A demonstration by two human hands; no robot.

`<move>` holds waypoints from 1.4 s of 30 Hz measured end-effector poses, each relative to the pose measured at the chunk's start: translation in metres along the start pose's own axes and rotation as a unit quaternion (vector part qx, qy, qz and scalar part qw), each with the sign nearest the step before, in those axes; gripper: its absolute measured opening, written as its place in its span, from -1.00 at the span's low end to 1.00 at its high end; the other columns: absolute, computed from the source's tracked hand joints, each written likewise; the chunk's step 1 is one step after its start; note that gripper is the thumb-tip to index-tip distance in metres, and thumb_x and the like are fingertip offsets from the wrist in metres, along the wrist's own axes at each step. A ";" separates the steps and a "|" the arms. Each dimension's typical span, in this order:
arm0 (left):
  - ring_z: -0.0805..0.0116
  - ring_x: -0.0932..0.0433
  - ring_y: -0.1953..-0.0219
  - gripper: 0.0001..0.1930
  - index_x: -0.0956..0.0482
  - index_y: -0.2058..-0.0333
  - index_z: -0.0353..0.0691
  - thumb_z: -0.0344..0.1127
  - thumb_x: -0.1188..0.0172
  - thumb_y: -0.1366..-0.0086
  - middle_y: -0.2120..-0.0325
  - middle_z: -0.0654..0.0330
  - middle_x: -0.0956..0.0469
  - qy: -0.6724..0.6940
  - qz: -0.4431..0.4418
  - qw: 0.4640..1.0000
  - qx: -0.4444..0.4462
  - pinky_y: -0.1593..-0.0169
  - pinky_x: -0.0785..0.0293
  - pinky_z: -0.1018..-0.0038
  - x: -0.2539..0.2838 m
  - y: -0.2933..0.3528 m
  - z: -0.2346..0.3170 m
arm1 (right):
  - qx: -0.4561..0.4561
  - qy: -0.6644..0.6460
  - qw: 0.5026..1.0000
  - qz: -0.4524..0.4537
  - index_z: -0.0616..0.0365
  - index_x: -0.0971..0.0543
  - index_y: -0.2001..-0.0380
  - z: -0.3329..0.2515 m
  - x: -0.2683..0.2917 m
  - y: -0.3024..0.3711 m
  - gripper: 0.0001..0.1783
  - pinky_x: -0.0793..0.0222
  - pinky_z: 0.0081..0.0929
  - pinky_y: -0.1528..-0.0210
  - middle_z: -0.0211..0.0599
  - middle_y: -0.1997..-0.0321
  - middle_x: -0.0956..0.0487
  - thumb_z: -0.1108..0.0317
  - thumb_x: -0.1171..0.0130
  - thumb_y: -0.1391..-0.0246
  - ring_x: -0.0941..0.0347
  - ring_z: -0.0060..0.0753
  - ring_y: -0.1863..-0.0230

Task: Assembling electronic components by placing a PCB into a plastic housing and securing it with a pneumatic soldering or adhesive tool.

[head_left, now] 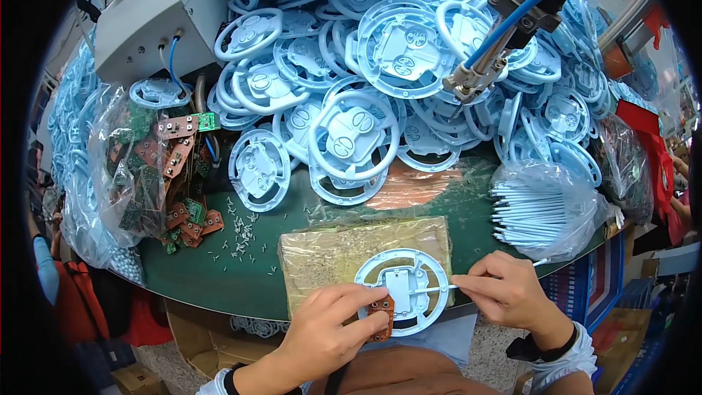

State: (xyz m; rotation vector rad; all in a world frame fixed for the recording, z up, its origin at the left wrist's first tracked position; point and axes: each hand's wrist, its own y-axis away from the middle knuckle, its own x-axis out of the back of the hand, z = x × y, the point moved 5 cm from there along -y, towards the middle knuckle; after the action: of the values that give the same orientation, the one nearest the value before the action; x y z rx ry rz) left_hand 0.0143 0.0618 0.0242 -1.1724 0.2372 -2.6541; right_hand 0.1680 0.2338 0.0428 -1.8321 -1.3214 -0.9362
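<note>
A light-blue plastic toy steering wheel part (442, 278) lies on a block wrapped in clear tape (318, 252) at the table's near edge. My left hand (329, 325) pinches a small brown circuit board (380, 316) against the wheel's left side. Between the thumb and fingers of my right hand (508, 289) is a thin pale plastic stick (433, 290). The stick reaches in from the right across the wheel's rim, its inner end over the central part. My left fingertips hide some of the wheel's left side.
A heap of blue wheel parts (355, 132) covers the far table (219, 271). A screwdriver machine (472, 77) hangs over its right side. Loose screws (240, 234) and circuit boards (191, 227) lie left, near a grey box (161, 22). A bag of sticks (534, 205) sits right.
</note>
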 end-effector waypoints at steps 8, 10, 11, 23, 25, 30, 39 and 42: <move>0.22 -0.54 0.11 -0.78 -0.63 0.30 -0.09 -0.42 -0.31 0.00 0.09 0.23 -0.56 0.011 -0.015 1.000 0.000 0.16 -0.50 0.36 0.004 -0.005 -0.001 | 0.022 0.016 1.000 -0.003 0.01 -0.68 0.29 0.002 -0.005 -0.003 -0.67 -0.31 -0.52 0.57 -0.48 0.45 -0.50 0.51 -0.33 0.25 -0.42 -0.45 0.50; 0.21 -0.55 0.13 -0.77 -0.63 0.30 -0.15 -0.42 -0.33 0.02 0.11 0.21 -0.57 0.043 0.007 0.999 0.011 0.16 -0.50 0.35 0.005 -0.006 -0.001 | 0.029 0.019 0.999 -0.007 0.01 -0.68 0.29 0.002 -0.004 -0.006 -0.67 -0.31 -0.52 0.57 -0.48 0.45 -0.50 0.51 -0.32 0.25 -0.42 -0.45 0.49; 0.21 -0.55 0.13 -0.77 -0.63 0.30 -0.15 -0.42 -0.33 0.02 0.11 0.21 -0.57 0.043 0.007 0.999 0.011 0.16 -0.50 0.35 0.004 -0.006 -0.001 | 0.027 0.021 0.999 -0.011 0.01 -0.68 0.29 0.002 -0.004 -0.006 -0.67 -0.31 -0.52 0.57 -0.48 0.45 -0.50 0.51 -0.32 0.24 -0.42 -0.45 0.49; 0.19 -0.53 0.22 -0.73 -0.65 0.34 -0.15 -0.44 -0.39 0.11 0.23 0.21 -0.56 -0.035 0.075 0.996 -0.010 0.15 -0.43 0.30 -0.003 -0.025 0.006 | 0.009 0.003 1.000 -0.016 0.02 -0.68 0.30 0.000 -0.009 -0.007 -0.69 -0.33 -0.51 0.57 -0.48 0.47 -0.49 0.51 -0.32 0.23 -0.44 -0.44 0.49; 0.22 -0.53 0.21 -0.74 -0.64 0.35 -0.14 -0.46 -0.36 0.11 0.24 0.24 -0.56 -0.046 0.067 0.997 -0.009 0.14 -0.41 0.32 -0.006 -0.026 0.007 | 0.005 -0.001 1.000 -0.017 0.02 -0.68 0.30 0.000 -0.009 -0.007 -0.70 -0.34 -0.50 0.57 -0.48 0.47 -0.49 0.51 -0.32 0.23 -0.44 -0.44 0.49; 0.25 -0.53 0.21 -0.74 -0.64 0.35 -0.14 -0.48 -0.32 0.12 0.25 0.26 -0.56 -0.066 0.049 0.997 -0.001 0.15 -0.41 0.33 -0.003 -0.030 0.009 | 0.011 -0.010 1.000 -0.015 0.02 -0.68 0.30 0.001 -0.011 -0.005 -0.69 -0.33 -0.51 0.57 -0.48 0.47 -0.49 0.51 -0.32 0.23 -0.43 -0.44 0.49; 0.27 -0.50 0.14 -0.72 -0.60 0.31 -0.23 -0.26 -0.36 0.01 0.22 0.25 -0.55 -0.039 -0.008 0.999 0.011 0.03 -0.42 0.29 0.003 -0.035 0.010 | 0.015 -0.017 1.000 -0.018 0.04 -0.67 0.29 0.004 -0.012 -0.008 -0.70 -0.33 -0.50 0.56 -0.47 0.48 -0.49 0.50 -0.32 0.22 -0.43 -0.44 0.49; 0.28 -0.50 0.13 -0.67 -0.60 0.25 -0.21 -0.23 -0.37 0.00 0.20 0.26 -0.54 -0.046 -0.011 0.999 0.018 0.00 -0.42 0.28 0.004 -0.028 0.004 | 0.027 -0.029 0.999 -0.002 0.05 -0.67 0.30 0.001 -0.017 -0.008 -0.72 -0.33 -0.51 0.55 -0.47 0.47 -0.48 0.49 -0.32 0.20 -0.43 -0.43 0.48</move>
State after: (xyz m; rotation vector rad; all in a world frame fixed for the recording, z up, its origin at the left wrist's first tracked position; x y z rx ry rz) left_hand 0.0111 0.0879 0.0365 -1.2883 0.1601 -2.6028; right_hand 0.1566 0.2287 0.0284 -1.8285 -1.3726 -0.8452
